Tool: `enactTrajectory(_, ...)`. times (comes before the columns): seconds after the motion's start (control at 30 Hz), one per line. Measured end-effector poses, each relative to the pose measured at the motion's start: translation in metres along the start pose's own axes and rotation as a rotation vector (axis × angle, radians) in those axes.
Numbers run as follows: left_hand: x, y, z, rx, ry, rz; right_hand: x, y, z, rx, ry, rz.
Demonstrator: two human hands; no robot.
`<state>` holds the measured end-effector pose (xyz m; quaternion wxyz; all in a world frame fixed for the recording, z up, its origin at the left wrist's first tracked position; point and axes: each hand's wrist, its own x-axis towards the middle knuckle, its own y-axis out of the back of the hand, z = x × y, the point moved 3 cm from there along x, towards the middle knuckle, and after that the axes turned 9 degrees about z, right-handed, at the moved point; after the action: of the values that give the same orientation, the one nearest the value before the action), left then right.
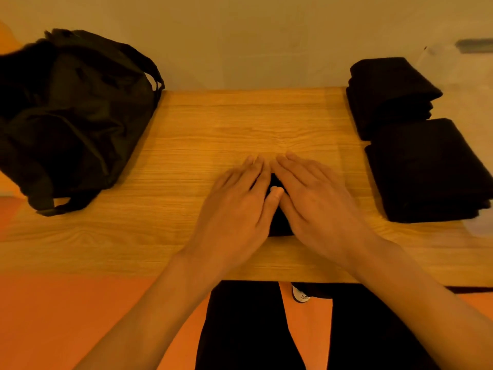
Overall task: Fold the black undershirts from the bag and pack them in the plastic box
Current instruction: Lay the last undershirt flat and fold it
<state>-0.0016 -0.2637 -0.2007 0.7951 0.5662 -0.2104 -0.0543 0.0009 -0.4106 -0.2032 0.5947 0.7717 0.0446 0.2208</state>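
Now, from the left: dark bag (72, 116) slumped on the table's left end, with bare wood between it and my hands. Left hand (234, 206) and right hand (317, 201) lie flat side by side, fingers straight, pressing a small folded undershirt (277, 222) mid-table near the front edge. At the right end, far stack (389, 94) and near stack (432, 169) of folded black cloth touch, with faint clear plastic (480, 225) at the corner. Wood-grain table (240, 124), beige wall (240, 36), orange floor (66, 316).

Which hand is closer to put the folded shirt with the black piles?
Probably the right hand: it presses the folded undershirt on the side nearer the stacks. The left hand sits toward the bag.
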Motion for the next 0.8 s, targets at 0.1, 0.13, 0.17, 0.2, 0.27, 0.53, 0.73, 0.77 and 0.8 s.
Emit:
enactTrajectory(0.1, -0.003, -0.023, -0.019, 0.009, -0.01, -0.069, -0.005, -0.017, 0.005, -0.016, -0.047, -0.092)
enactTrajectory(0.13, -0.004, -0.026, -0.023, 0.011, -0.019, -0.071, -0.006, -0.02, 0.007, 0.002, -0.069, -0.098)
enactTrajectory(0.17, -0.005, -0.027, -0.025, 0.014, -0.028, -0.07, -0.006, -0.021, 0.009, 0.019, -0.082, -0.102)
enactTrajectory(0.2, -0.005, -0.028, -0.026, 0.014, -0.032, -0.07, -0.006, -0.021, 0.011, 0.032, -0.088, -0.107)
enactTrajectory(0.27, -0.004, -0.028, -0.028, 0.003, -0.022, -0.071, -0.005, -0.022, 0.011, 0.04, -0.093, -0.107)
enactTrajectory(0.53, -0.005, -0.031, -0.029, 0.019, 0.004, -0.055, -0.007, -0.024, 0.013, 0.071, -0.108, -0.102)
enactTrajectory(0.73, -0.008, -0.03, -0.027, 0.045, 0.039, -0.066, -0.009, -0.023, 0.012, 0.084, -0.115, -0.095)
enactTrajectory(0.77, -0.008, -0.03, -0.026, 0.046, 0.043, -0.068, -0.01, -0.023, 0.012, 0.077, -0.112, -0.091)
enactTrajectory(0.8, -0.009, -0.03, -0.026, 0.048, 0.05, -0.068, -0.011, -0.023, 0.012, 0.074, -0.11, -0.089)
